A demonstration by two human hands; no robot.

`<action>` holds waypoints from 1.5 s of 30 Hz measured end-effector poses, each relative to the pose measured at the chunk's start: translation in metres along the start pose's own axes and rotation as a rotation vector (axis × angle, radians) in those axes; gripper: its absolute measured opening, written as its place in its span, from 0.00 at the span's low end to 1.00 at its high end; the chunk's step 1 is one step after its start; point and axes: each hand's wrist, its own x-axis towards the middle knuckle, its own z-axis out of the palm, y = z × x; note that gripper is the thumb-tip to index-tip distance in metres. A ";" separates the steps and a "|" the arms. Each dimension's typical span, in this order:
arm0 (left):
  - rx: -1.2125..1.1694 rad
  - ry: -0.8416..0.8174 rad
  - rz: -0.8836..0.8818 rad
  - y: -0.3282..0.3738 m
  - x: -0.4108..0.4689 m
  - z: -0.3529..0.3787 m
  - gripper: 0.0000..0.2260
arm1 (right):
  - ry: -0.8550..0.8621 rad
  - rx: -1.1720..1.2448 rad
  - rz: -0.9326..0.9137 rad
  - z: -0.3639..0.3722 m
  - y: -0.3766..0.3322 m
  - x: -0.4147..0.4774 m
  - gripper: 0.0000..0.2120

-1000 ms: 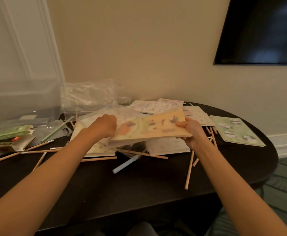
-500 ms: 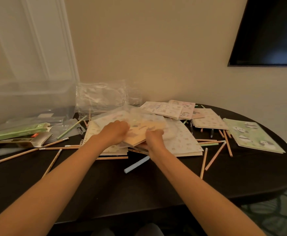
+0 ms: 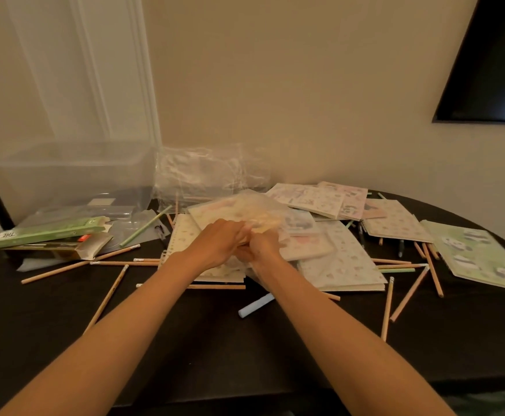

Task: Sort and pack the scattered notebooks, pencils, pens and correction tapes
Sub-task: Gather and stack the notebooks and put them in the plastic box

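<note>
My left hand [image 3: 219, 246] and my right hand [image 3: 263, 246] meet at the middle of the dark table, both gripping the near edge of a clear plastic sleeve [image 3: 245, 210] with a yellowish notebook [image 3: 264, 222] inside it. The picture is blurred there, so the fingers are hard to read. Under and around the sleeve lie several patterned notebooks [image 3: 342, 265]. A green panda notebook [image 3: 482, 258] lies at the far right. Wooden pencils [image 3: 387, 307] are scattered on both sides, and a pale blue pen [image 3: 255, 306] lies just in front of my right wrist.
A large clear plastic bin [image 3: 65, 172] stands at the back left, with a pile of clear sleeves [image 3: 203, 172] beside it against the wall. Green and gold pencil boxes [image 3: 50, 235] lie at the left. The dark table [image 3: 215, 355] curves away at the right.
My right hand has come in from the notebook's right end to meet my left hand, pushing the yellowish notebook into the clear sleeve. The camera has turned left.
</note>
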 end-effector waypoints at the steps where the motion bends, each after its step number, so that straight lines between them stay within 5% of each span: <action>1: -0.024 -0.007 -0.005 -0.002 0.000 0.000 0.13 | -0.017 -0.036 0.014 -0.001 0.001 0.002 0.07; 8: -0.082 -0.062 -0.021 -0.012 0.004 0.006 0.18 | -0.082 -0.488 -0.030 -0.021 -0.001 0.009 0.14; 15: -0.078 -0.145 -0.165 0.009 0.024 -0.001 0.21 | -0.366 -0.483 0.039 -0.062 -0.035 -0.018 0.11; 19: -0.041 0.048 -0.162 0.030 0.049 -0.009 0.23 | -0.460 -0.403 0.022 -0.109 -0.064 -0.023 0.09; 21: -0.024 0.109 -0.130 0.046 0.068 -0.009 0.17 | -0.394 -0.252 -0.030 -0.138 -0.078 -0.017 0.07; 24: -0.046 0.078 -0.069 0.072 0.103 0.006 0.13 | -0.054 0.017 -0.082 -0.180 -0.087 0.012 0.05; 26: -0.052 -0.008 -0.034 0.086 0.123 0.016 0.12 | 0.097 -0.150 -0.026 -0.194 -0.084 0.031 0.07; 29: 0.043 -0.183 -0.052 0.093 0.141 0.033 0.14 | 0.027 -0.457 0.127 -0.194 -0.073 0.050 0.12; 35: 0.012 -0.269 -0.110 0.084 0.132 0.062 0.18 | -0.165 -0.534 0.316 -0.168 -0.067 0.065 0.13; 38: -0.115 -0.240 -0.110 0.077 0.132 0.064 0.11 | -0.217 -0.551 0.263 -0.160 -0.060 0.069 0.02; 41: -0.095 -0.248 -0.085 0.076 0.137 0.063 0.07 | -0.280 -0.416 0.172 -0.161 -0.048 0.068 0.09; 45: 0.066 -0.278 -0.089 0.080 0.146 0.058 0.16 | -0.203 -0.194 0.053 -0.172 -0.044 0.067 0.06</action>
